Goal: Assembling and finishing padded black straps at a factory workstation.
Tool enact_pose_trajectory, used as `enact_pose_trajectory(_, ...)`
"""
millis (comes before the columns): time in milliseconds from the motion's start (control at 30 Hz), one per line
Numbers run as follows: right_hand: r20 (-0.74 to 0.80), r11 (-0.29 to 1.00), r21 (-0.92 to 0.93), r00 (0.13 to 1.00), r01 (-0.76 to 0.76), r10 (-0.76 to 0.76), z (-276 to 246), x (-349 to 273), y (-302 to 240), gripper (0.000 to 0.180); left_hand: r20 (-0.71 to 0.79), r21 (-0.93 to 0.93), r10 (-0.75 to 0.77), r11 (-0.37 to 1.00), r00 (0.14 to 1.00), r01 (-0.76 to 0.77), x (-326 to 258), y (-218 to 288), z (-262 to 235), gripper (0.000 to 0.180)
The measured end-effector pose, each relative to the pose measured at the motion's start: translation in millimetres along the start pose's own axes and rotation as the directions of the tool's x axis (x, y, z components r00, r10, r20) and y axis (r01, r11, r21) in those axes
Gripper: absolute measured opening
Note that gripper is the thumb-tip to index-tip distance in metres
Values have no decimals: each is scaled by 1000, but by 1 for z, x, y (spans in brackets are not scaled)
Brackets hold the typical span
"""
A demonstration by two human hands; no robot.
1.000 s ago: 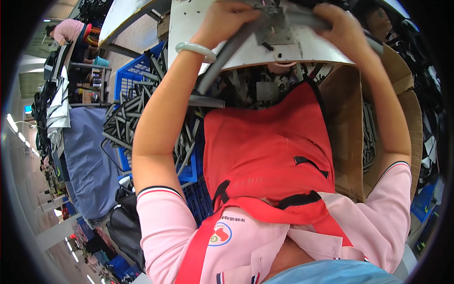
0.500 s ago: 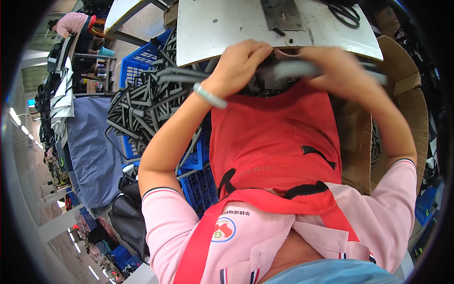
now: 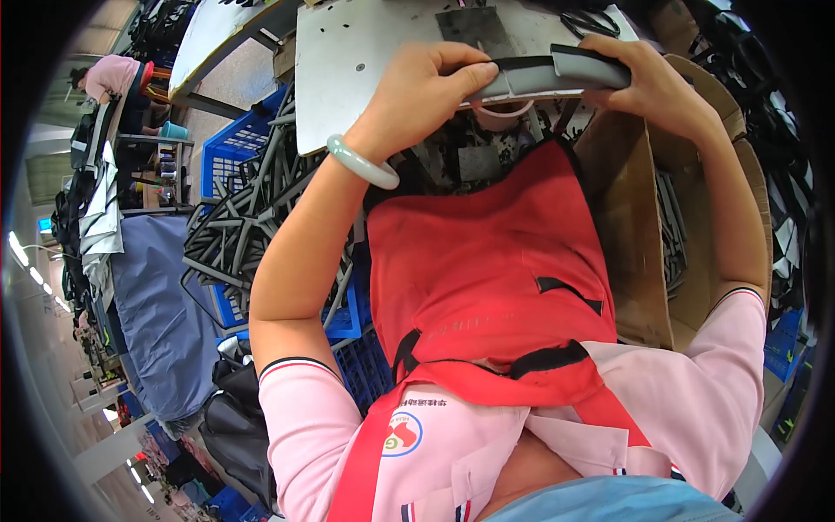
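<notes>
A curved grey tube-like strip (image 3: pixel 532 80) with a black edge is held level between my two hands, over the near edge of the white table. My left hand (image 3: pixel 426 91), with a pale green bangle above its wrist, pinches the strip's left end between thumb and fingers. At the other end my right hand (image 3: pixel 648 87) is closed around it, hiding the tip. Toward the right a wider grey section (image 3: pixel 591 70) of the strip begins with a step. Whether this is a separate piece, I cannot tell.
The white table (image 3: pixel 348 87) bears a metal plate (image 3: pixel 474 30) and a black cord (image 3: pixel 596 22). To the left, a blue crate (image 3: pixel 228 143) overflows with grey tubes (image 3: pixel 248 217). An open cardboard box (image 3: pixel 622 217) with grey strips stands right. A person (image 3: pixel 116 78) bends far left.
Both hands have moved up and slightly forward over the table edge. The grey strip, blurred near my right hand before, now lies steady between both hands. Loose grey tubes beside my left wrist are gone.
</notes>
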State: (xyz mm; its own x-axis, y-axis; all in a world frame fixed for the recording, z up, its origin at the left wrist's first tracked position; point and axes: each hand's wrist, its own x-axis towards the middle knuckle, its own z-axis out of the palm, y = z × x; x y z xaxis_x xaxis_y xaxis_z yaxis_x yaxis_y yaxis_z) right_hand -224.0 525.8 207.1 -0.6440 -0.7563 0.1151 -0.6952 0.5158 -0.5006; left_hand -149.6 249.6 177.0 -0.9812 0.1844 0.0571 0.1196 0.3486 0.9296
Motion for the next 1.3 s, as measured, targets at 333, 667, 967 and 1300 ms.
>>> enact_pose_trajectory(333,-70,987,-112,992,-112,105,-3,46,43,54,-92,34,-36,999,995,40,60,-17,-13,29)
enact_pose_trajectory(667,-26,980,-106,986,-167,166,-17,66,40,70,-100,-12,-12,1000,995,11,80,-37,-29,27)
enact_pose_trajectory(967,-186,971,-233,982,-54,10,19,39,67,60,-267,78,65,996,962,-46,69,-42,-25,21)
enact_pose_trajectory(1300,-172,672,-702,859,236,-482,212,65,-32,16,34,223,151,963,988,-155,50,-27,41,26)
